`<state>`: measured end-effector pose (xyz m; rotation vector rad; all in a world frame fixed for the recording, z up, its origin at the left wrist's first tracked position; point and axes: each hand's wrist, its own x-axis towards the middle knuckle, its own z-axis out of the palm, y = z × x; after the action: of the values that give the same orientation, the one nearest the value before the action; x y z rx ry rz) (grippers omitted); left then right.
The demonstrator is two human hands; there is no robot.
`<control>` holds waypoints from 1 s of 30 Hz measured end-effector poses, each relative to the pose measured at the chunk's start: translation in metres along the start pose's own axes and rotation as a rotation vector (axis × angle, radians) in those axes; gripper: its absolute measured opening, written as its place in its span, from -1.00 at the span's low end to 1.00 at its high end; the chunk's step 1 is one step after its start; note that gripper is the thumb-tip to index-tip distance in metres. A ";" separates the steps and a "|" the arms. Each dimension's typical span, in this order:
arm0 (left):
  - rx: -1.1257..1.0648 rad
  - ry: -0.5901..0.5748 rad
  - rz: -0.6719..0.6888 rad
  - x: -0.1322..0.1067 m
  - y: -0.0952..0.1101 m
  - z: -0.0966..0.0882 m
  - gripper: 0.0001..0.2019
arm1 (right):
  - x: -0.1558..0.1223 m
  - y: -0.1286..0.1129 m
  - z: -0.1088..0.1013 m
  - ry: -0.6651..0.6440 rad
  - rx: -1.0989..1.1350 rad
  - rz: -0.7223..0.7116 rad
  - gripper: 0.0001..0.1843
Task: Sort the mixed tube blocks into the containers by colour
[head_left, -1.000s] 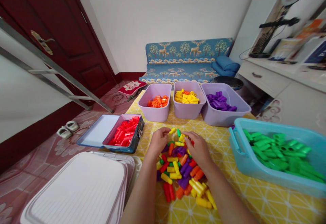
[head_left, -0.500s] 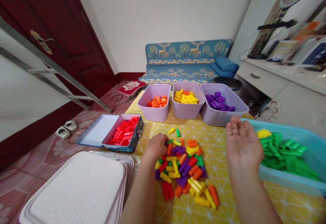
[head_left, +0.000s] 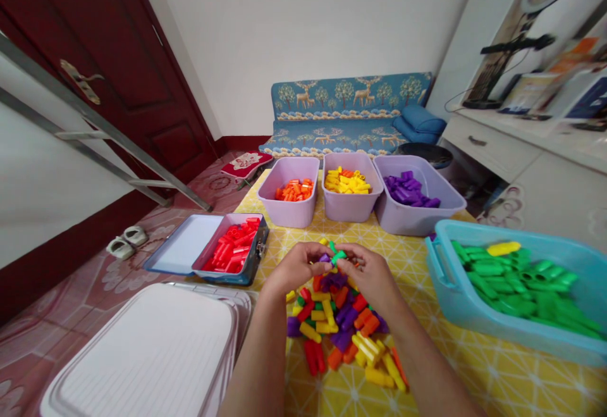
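Observation:
Over the far part of a mixed pile of plastic tube pieces (head_left: 327,316), my two hands meet. My left hand (head_left: 300,268) pinches a small purple tube piece (head_left: 325,258). My right hand (head_left: 367,271) has thumb and fingers closed on a green tube piece (head_left: 338,256), right beside the purple one. Whether the two pieces are joined, I cannot tell. Red, orange, yellow, purple and green pieces lie loose below, partly hidden by my hands and right forearm.
Behind the pile stand lilac bins of orange (head_left: 288,214), yellow (head_left: 351,208) and purple pieces (head_left: 417,221). A turquoise bin (head_left: 502,335) on the right holds green pieces and one yellow piece (head_left: 503,248). An open tin (head_left: 246,276) of red pieces and white lids (head_left: 142,354) are left.
My right hand has swung left from beside the turquoise bin to the pile and closed on the green piece. My left hand has lifted slightly, now showing the purple piece.

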<state>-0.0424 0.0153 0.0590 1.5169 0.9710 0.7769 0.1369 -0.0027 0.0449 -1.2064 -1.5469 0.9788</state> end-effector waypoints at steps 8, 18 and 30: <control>0.678 0.431 -0.196 -0.001 -0.021 -0.019 -0.77 | -0.002 0.001 -0.007 0.002 -0.033 0.040 -0.82; 0.807 0.162 -0.313 -0.013 0.004 -0.014 -0.63 | 0.000 0.010 -0.016 -0.030 -0.598 -0.028 -0.81; 0.503 0.329 -0.187 0.000 -0.017 -0.006 -0.66 | 0.007 0.036 -0.026 0.012 -0.388 0.101 -0.71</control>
<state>-0.0508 0.0189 0.0429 1.7164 1.6227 0.6887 0.1702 0.0129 0.0186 -1.5682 -1.7315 0.7514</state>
